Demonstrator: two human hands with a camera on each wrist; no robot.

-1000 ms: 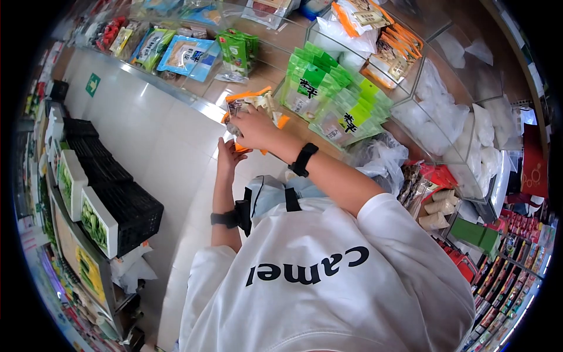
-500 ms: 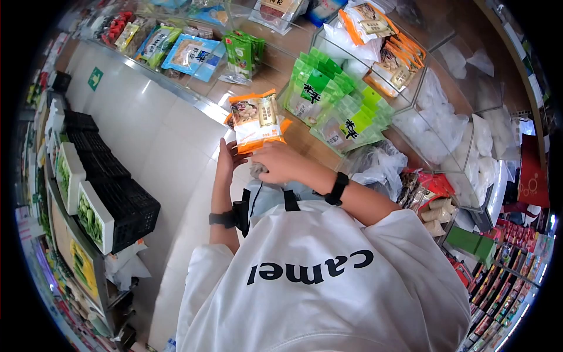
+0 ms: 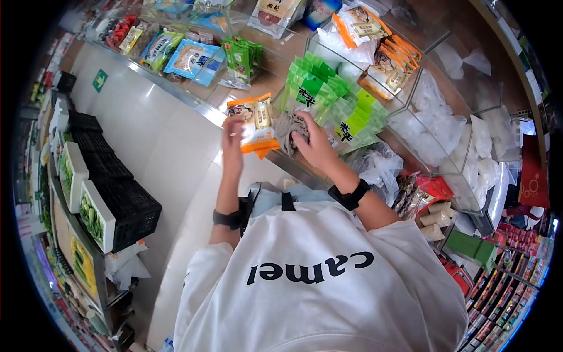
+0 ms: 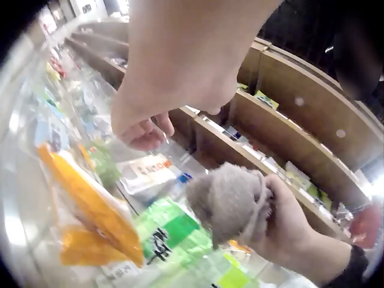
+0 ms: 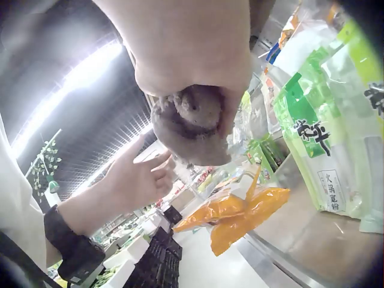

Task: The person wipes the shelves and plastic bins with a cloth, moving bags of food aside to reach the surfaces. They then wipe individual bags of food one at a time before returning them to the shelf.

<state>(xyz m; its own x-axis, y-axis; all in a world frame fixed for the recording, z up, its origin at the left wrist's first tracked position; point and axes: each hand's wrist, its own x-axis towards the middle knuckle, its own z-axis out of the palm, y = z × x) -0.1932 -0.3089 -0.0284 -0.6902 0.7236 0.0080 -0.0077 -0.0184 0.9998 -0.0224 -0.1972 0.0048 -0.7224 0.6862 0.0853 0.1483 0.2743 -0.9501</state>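
A bunched grey cloth is gripped in the right hand, just right of the orange-and-white packets; the right wrist view shows the cloth under curled fingers. The left hand is raised at the left edge of the packets, its fingers loosely bent with nothing in them. Orange-edged packets lie at the shelf's front edge, one overlapping another. In the left wrist view the left hand hangs above the packets, apart from the cloth.
Green-and-clear packets stand just right, behind the cloth. Blue packets and a green bundle lie farther left. Glass dividers and clear bags are at the right. Black crates stand across the aisle.
The right hand moved down off the packets, then up and right with the grey cloth. The left hand came away from the packets' lower edge and rose.
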